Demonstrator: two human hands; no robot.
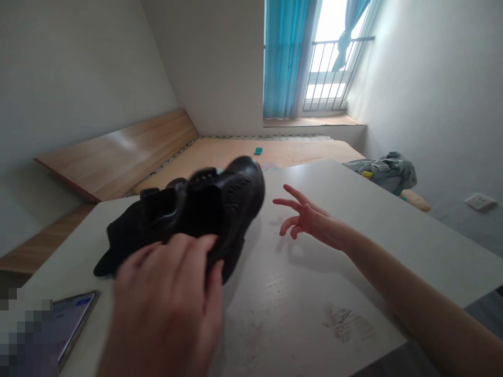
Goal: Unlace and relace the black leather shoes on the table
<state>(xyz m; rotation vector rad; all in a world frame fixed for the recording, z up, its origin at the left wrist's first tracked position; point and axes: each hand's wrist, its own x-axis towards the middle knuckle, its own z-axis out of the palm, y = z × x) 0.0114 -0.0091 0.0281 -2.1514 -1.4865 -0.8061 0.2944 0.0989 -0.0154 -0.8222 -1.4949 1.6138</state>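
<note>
My left hand grips a black leather shoe at its heel end, thumb on the near side and fingers over the opening. The shoe is tilted above the table, its rounded toe pointing away from me. Partly hidden behind it is a second black shoe. Some black fabric lies to their left; its kind is unclear. Over the table to the right, my right hand is open, with fingers spread and nothing in them.
The white table has dark scribbles near its front edge. A phone lies at the lower left. Beyond are a bed board with a small teal object, and a grey-green cloth heap at right.
</note>
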